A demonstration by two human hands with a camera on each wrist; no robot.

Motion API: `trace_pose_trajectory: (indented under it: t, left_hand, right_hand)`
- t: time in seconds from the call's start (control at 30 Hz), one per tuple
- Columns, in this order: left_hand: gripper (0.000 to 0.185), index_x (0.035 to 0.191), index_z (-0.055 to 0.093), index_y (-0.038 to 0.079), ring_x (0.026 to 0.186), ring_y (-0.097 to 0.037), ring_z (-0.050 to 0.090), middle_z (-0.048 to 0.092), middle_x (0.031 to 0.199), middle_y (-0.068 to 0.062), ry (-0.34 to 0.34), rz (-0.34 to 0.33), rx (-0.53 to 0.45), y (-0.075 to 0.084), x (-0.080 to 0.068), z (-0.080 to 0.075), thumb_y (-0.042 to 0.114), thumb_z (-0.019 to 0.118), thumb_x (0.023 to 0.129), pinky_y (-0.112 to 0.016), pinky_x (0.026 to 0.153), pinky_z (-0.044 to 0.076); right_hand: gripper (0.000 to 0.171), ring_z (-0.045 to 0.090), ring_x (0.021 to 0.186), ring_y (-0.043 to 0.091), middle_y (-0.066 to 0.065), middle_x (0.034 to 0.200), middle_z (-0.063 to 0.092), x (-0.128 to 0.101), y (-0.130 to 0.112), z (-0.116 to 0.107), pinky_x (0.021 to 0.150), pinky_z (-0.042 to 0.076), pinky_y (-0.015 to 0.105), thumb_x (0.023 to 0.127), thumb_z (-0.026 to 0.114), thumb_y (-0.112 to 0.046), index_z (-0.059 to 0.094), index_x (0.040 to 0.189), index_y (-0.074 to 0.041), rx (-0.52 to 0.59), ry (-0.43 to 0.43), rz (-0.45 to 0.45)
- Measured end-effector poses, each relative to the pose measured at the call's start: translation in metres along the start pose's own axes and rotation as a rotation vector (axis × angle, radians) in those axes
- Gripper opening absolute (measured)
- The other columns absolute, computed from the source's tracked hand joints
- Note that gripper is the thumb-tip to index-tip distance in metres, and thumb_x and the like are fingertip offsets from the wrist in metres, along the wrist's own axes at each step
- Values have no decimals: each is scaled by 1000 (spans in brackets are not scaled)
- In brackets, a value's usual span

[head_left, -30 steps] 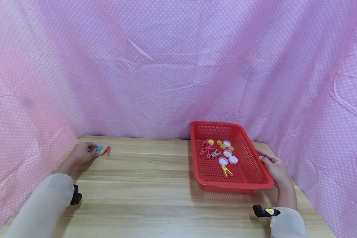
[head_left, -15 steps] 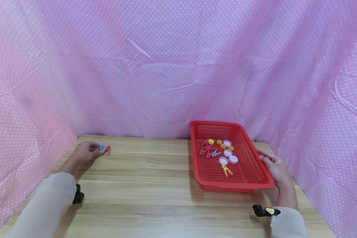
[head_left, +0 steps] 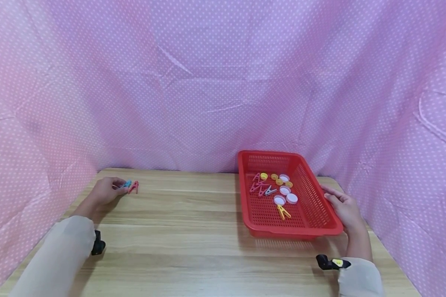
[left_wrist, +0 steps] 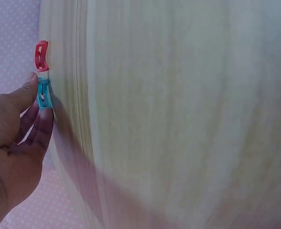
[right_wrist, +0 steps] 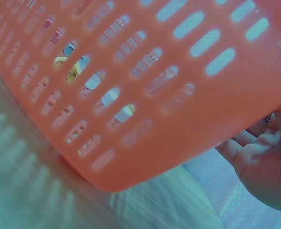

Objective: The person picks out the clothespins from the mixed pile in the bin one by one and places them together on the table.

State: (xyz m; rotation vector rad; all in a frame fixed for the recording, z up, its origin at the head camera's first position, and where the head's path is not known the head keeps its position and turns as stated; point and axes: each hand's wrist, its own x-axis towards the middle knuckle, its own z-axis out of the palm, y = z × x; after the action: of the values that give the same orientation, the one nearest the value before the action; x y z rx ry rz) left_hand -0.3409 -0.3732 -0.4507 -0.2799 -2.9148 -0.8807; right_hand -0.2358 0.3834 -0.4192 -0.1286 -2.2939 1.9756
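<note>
My left hand [head_left: 109,189] lies at the table's far left and pinches a blue clothespin [head_left: 125,184] between thumb and fingers. A red clothespin [head_left: 134,187] lies on the wood just past it, end to end with it. The left wrist view shows the blue clothespin [left_wrist: 44,94] at my fingertips [left_wrist: 46,117] and the red clothespin [left_wrist: 41,55] beyond. My right hand [head_left: 343,208] grips the right rim of a red mesh basket [head_left: 267,154], thumb on top. Its fingers [right_wrist: 255,143] curl below the basket wall [right_wrist: 145,86].
In the basket lie pink clothespins [head_left: 257,185], a grey one [head_left: 270,191], a yellow one [head_left: 283,212], white caps [head_left: 285,195] and yellow caps [head_left: 276,179]. The wooden table [head_left: 186,231] is enclosed by a pink dotted cloth [head_left: 208,82] behind and on both sides.
Hardly anything: my left hand with the blue clothespin has edged slightly nearer the red one. The right hand stays on the basket rim.
</note>
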Motion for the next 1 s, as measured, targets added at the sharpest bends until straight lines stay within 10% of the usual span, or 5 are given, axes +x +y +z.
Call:
trace_pose_trajectory:
  t: [0.4,1.0]
  left_hand:
    - [36,125,60,-16,105,-50,63,64,115,-34,1,28,6,13,8,-14,10,64,100,-57,88,55]
    - [35,124,62,-13,105,-45,66,67,116,-31,-61,186,-27,98,53,9,12,66,99,-53,90,55]
  right_hand:
    - [55,73,90,9,-17,103,72,-2,1,1,74,61,29,105,60,-30,47,152,-6,28,3,-2]
    - [53,73,89,7,-17,102,72,3,3,-1,74,61,27,105,59,-26,46,153,-7,34,3,7]
